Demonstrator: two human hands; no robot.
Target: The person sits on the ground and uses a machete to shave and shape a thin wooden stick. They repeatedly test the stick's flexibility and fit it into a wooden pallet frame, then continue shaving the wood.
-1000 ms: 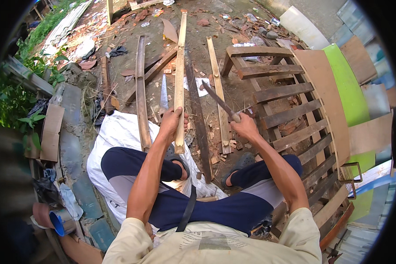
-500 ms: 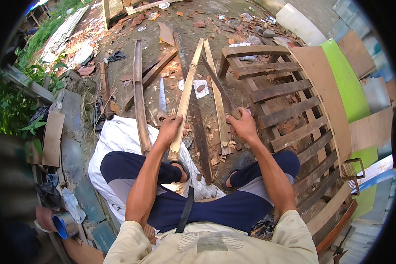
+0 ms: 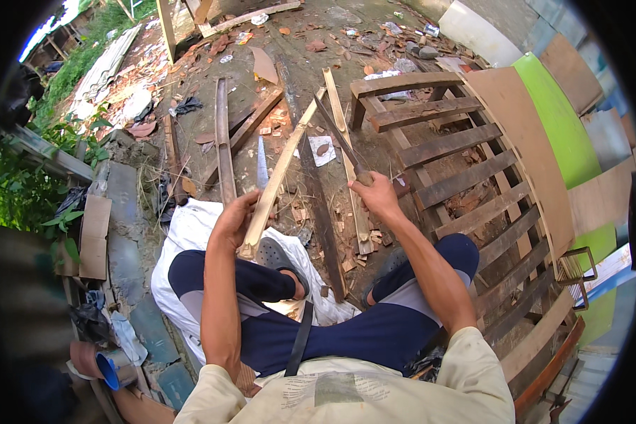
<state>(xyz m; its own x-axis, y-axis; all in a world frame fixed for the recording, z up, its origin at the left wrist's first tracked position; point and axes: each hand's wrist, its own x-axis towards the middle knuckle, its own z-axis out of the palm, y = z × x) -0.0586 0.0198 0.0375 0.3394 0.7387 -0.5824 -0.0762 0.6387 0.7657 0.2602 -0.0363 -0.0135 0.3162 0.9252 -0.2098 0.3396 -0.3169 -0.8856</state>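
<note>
My left hand (image 3: 234, 220) is closed around the lower part of a pale split-bamboo strip (image 3: 284, 174), which slants away to the upper right. In my right hand (image 3: 376, 194) is the handle of a machete (image 3: 340, 138); its dark blade points up and left, its tip close to the strip's far end. Another pale bamboo strip (image 3: 361, 220) lies on the ground, partly behind the blade. A dark wooden bar (image 3: 321, 219) runs along the ground between my feet. A hand saw's blade (image 3: 262, 164) shows just beyond my left hand.
At right stands a dark slatted wooden frame (image 3: 456, 182) beside brown and green boards (image 3: 558, 134). A white sack (image 3: 177, 258) spreads under my left leg. A brown bamboo length (image 3: 222, 145) lies at left. Wood chips litter the ground. A low block wall (image 3: 124, 233) borders the left.
My left hand has moved left and the strip's near end has swung left with it, so it slants more. The machete hand has shifted slightly left and up. The view has shifted a little.
</note>
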